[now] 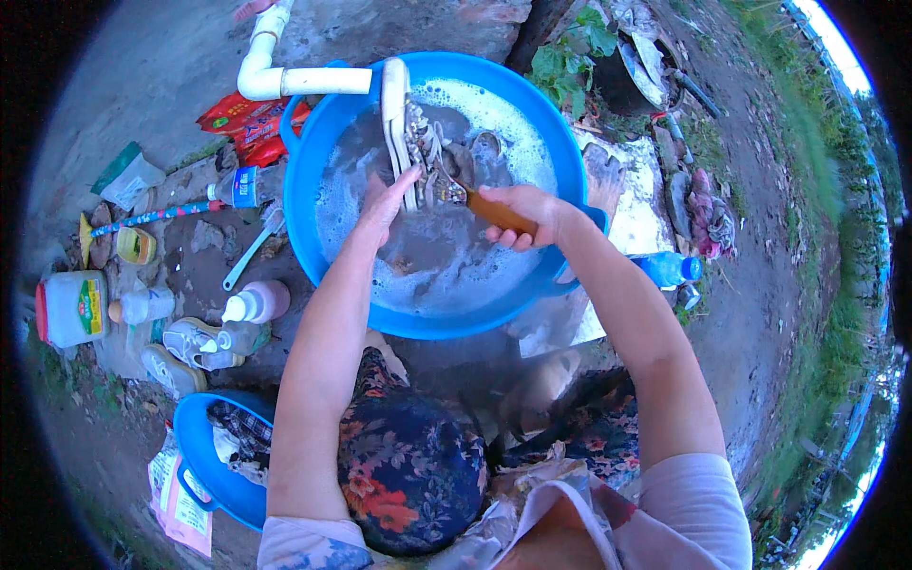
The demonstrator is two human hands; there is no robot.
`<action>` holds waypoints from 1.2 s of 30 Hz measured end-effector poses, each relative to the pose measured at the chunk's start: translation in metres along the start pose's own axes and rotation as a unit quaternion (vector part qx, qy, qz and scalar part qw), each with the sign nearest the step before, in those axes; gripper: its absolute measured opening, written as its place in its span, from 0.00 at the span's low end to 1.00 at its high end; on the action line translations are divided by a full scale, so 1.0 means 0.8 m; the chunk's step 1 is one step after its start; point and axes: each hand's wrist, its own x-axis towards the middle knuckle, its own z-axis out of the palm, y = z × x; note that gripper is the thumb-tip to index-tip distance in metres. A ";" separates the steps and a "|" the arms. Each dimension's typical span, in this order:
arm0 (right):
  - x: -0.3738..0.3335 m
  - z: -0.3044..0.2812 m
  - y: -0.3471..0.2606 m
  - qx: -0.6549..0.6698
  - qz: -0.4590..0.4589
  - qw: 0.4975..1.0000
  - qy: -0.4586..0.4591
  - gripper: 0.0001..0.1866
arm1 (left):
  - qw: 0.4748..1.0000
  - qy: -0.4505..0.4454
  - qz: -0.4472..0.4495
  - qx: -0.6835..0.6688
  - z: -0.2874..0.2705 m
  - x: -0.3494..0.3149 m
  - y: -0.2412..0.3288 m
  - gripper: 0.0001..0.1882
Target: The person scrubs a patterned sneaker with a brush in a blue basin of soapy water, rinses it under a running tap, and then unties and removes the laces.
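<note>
Over a large blue basin (573, 152) of grey, sudsy water, my left hand (388, 204) grips a wet sneaker (393, 104) by its lower end. The sneaker stands on its side, its white sole facing left and its laced grey upper facing right. My right hand (532, 214) is closed around the brown handle of a brush (496, 211). The brush's far end meets the sneaker's laces; its bristles are hard to make out. White foam (503, 114) floats along the basin's far right side, and darker submerged items show dimly in the water.
A white pipe (313, 81) juts over the basin's far left rim. On the left lie red packets (252, 123), a pale green-handled brush (252, 249), bottles (256, 302), a pair of sneakers (180, 351) and a smaller blue tub (195, 446) with clothes. A blue-capped bottle (670, 270) lies right.
</note>
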 end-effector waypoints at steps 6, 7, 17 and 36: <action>0.008 0.043 0.021 0.003 -0.053 0.998 0.032 0.16 | 0.995 -0.032 -0.093 0.026 -0.012 0.034 -0.033 0.35; -0.001 0.052 0.032 0.006 -0.080 0.995 0.052 0.17 | 0.996 -0.018 -0.086 0.032 -0.006 0.028 -0.027 0.34; -0.024 0.070 0.088 -0.321 -0.429 0.752 0.384 0.23 | 0.943 -0.175 -0.143 -0.246 0.002 0.010 -0.001 0.28; -0.040 0.041 -0.034 -0.342 -0.344 0.756 0.440 0.28 | 0.879 -0.257 -0.219 -0.335 -0.014 0.018 0.002 0.35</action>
